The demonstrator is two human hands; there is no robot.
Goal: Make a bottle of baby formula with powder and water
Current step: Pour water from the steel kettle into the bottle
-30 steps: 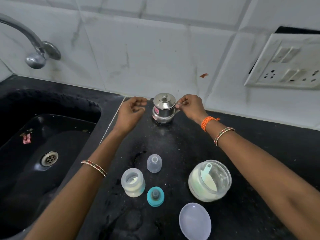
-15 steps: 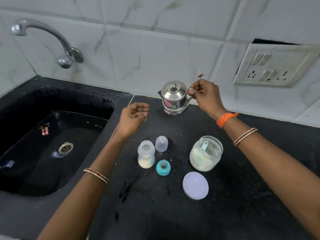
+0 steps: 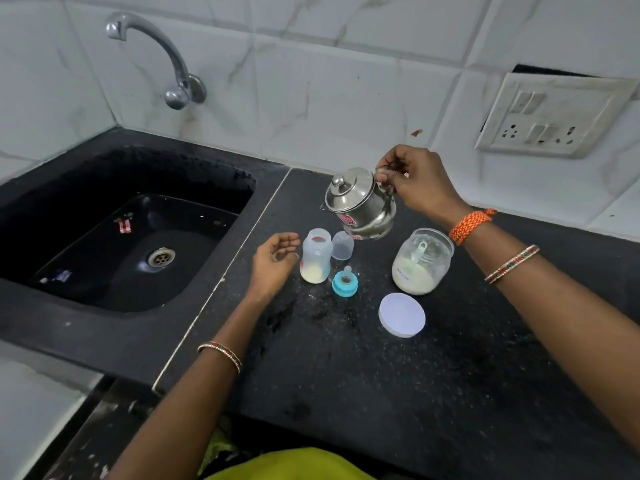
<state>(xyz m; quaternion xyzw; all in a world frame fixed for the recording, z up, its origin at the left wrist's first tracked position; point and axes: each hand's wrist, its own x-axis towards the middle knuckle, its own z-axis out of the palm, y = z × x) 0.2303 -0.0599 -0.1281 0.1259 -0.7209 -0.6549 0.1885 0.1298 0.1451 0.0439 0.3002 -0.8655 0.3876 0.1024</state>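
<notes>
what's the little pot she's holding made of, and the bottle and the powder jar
Pot: looks like polished stainless steel, with mirror-like reflections on lid and body.
Bottle: probably translucent plastic, cloudy walls with pale powder showing through.
Powder jar: clear and glossy, glass or hard plastic; cannot tell which.

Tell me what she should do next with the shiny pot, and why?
Probably tip the steel pot a little more over the open bottle. The right hand holds it lifted, spout near the bottle mouth; the bottle has only powder, and the left hand waits beside it.
</notes>
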